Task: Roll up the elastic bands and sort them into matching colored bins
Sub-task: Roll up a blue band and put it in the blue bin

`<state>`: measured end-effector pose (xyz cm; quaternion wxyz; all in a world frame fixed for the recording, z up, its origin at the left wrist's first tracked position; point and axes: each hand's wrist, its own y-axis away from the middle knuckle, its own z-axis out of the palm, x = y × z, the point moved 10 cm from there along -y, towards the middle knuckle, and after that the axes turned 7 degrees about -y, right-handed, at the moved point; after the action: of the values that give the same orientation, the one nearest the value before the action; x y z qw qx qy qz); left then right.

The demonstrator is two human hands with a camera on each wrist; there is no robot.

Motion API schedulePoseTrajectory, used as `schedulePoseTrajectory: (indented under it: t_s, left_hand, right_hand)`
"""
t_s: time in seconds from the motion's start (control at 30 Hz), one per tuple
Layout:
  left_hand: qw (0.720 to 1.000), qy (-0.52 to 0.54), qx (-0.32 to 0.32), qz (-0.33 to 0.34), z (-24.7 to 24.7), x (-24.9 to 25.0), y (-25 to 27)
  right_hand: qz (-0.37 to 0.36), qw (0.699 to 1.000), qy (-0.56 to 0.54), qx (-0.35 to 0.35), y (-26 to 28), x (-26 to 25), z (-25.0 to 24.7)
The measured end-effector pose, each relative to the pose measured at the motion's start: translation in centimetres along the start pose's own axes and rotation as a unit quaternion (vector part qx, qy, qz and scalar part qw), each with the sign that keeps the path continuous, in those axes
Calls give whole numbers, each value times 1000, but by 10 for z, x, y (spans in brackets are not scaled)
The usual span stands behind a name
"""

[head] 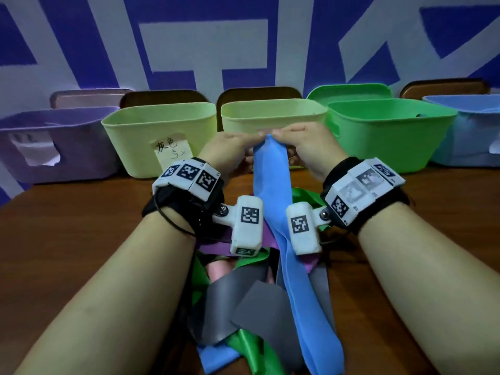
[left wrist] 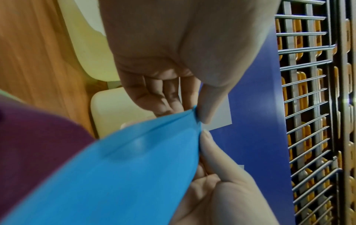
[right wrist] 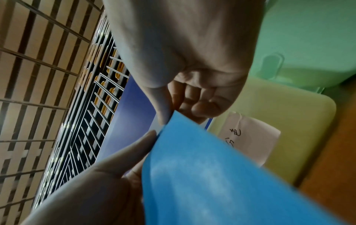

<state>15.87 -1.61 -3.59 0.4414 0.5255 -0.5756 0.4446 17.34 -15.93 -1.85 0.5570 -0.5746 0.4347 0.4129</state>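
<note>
A long blue elastic band (head: 273,190) hangs from both hands over the table and trails back across the pile to the near edge. My left hand (head: 257,136) and right hand (head: 278,134) pinch its top end side by side, in front of the middle yellow bin (head: 273,112). In the left wrist view the left hand (left wrist: 194,113) holds one corner of the blue band (left wrist: 134,167) between thumb and fingers. In the right wrist view the right hand (right wrist: 171,116) pinches the other corner of the band (right wrist: 212,175). A pale blue bin (head: 470,136) stands far right.
Loose grey (head: 259,301), green (head: 251,345), purple (head: 216,249) and pink bands lie heaped on the brown table (head: 81,234) under my forearms. Along the back stand a purple bin (head: 54,158), a labelled yellow-green bin (head: 135,147) and a green bin (head: 392,136).
</note>
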Motion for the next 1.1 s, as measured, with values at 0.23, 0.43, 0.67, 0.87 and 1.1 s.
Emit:
schedulePoseTrajectory:
  t_s: [0.23, 0.43, 0.67, 0.87, 1.1]
  left_hand:
    - [1000, -9, 21, 21, -6, 16, 1]
    - [999, 25, 19, 30, -9, 23, 9]
    - [999, 30, 22, 40, -12, 30, 7]
    - [996, 60, 29, 57, -10, 36, 8]
    - [994, 74, 40, 73, -12, 42, 15]
  right_hand:
    - [19, 998, -40, -33, 2, -6, 7]
    - [19, 995, -91, -45, 7, -18, 11]
    - [25, 992, -108, -63, 7, -22, 12]
    - [39, 983, -167, -70, 7, -22, 11]
    - [33, 981, -161, -103, 14, -26, 20]
